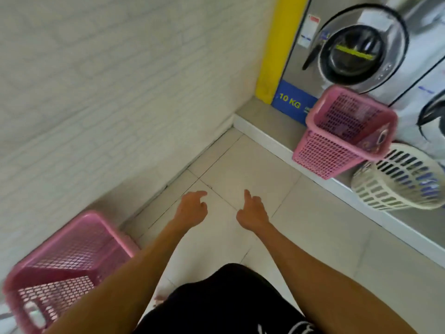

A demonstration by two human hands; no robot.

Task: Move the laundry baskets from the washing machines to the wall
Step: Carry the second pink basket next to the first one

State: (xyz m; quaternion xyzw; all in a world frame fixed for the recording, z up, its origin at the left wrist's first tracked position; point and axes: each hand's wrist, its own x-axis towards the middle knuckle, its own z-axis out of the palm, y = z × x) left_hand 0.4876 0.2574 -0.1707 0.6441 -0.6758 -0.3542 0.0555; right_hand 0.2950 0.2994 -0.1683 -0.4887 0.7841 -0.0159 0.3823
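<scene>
One pink mesh laundry basket point(60, 268) stands on the floor against the white wall point(108, 80) at the lower left. A second pink basket point(337, 141) leans at the raised step in front of the washing machine point(356, 51), with a white round basket point(397, 179) beside it to the right. My left hand point(191, 208) and my right hand point(252, 213) are stretched out over the floor tiles between the two groups. Both hands hold nothing, with fingers loosely curled and the index fingers extended. Neither hand touches a basket.
A raised step point(277, 141) runs along the front of the machines. A yellow panel point(277, 44) borders the left machine, which carries a blue "10 KG" label point(291, 100). A second machine point(433, 112) stands at the right edge. Beige tile floor point(240, 169) lies in the corner.
</scene>
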